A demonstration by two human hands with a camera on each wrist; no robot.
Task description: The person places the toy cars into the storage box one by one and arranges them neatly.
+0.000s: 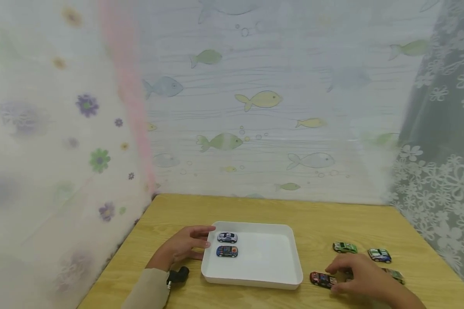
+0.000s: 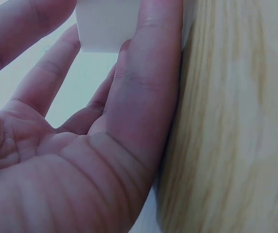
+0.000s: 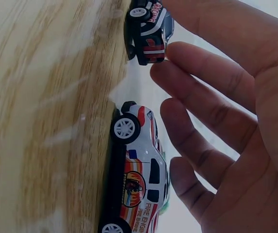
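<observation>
A white tray [image 1: 260, 257] lies on the table. My left hand [image 1: 185, 245] is at the tray's left wall, with its fingers fairly straight against it; the left wrist view shows the fingers beside the white wall [image 2: 109, 26]. Inside the tray, a white toy car [image 1: 227, 237] stands behind a dark blue toy car [image 1: 227, 251]. My right hand [image 1: 361, 279] reaches over the cars right of the tray, its fingertips right at a black and red toy car [image 1: 322, 279]. Close under its fingers stands a white fire engine toy car [image 3: 141, 170], partly hidden in the head view.
Behind the right hand stand a green toy car [image 1: 345, 247] and a white, blue and green toy car [image 1: 380, 255]. Another toy car [image 1: 394, 275] shows past the hand's right side. Patterned curtains [image 1: 232, 111] enclose the wooden table [image 1: 201, 208] behind and at both sides.
</observation>
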